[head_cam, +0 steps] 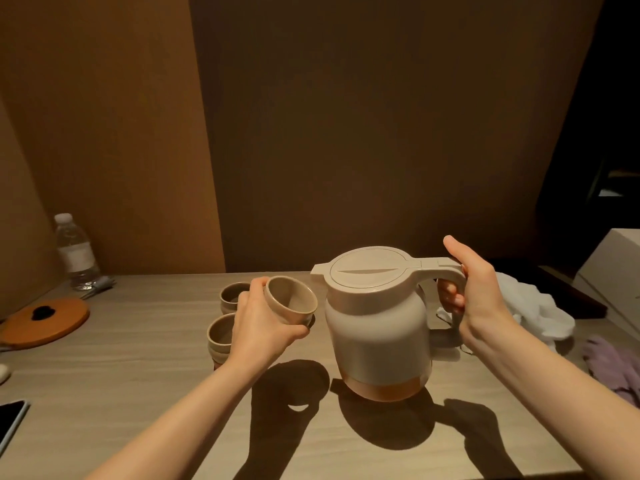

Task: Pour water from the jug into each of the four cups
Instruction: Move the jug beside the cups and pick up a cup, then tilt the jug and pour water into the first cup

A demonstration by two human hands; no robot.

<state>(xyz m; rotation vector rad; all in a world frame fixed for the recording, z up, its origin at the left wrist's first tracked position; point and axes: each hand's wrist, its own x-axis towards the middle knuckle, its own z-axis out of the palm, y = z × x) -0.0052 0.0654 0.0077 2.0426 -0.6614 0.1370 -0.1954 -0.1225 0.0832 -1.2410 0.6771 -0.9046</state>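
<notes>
Right now we have the left hand (265, 327) wrapped around a beige cup (291, 304), holding it off the table (138, 393) and tilted so its mouth faces up and toward the jug (377, 320). Cup looks empty from here. Thumb sits along the near side of the cup, fingers curl round the far side.

Right hand (478, 296) grips the jug handle (446, 275), fingers curled through the loop, thumb raised free above it. Jug stands upright on the table, lid closed, spout pointing at the held cup and just beside its rim. Jug body is cream with an orange-brown band at the base. We see no logo or text on it.

Two more cups sit on the table just beyond and left of the left hand: far cup (233, 295) behind the knuckles, near cup (220, 336) beside the wrist, which seems stacked on another, though we cannot tell for certain. Part of a darker cup edge shows under the held cup, mostly hidden.

Well left of the left hand: a clear water bottle (74, 252) with a white label, print too blurred to read, and a round orange mat (48, 322) with a dark blob on it. Phone corner (10, 420) at the near left edge.

Just past the right hand: crumpled white cloth (533, 313), a purple cloth (613, 365) nearer, and a white box (616, 268) at the far right.
</notes>
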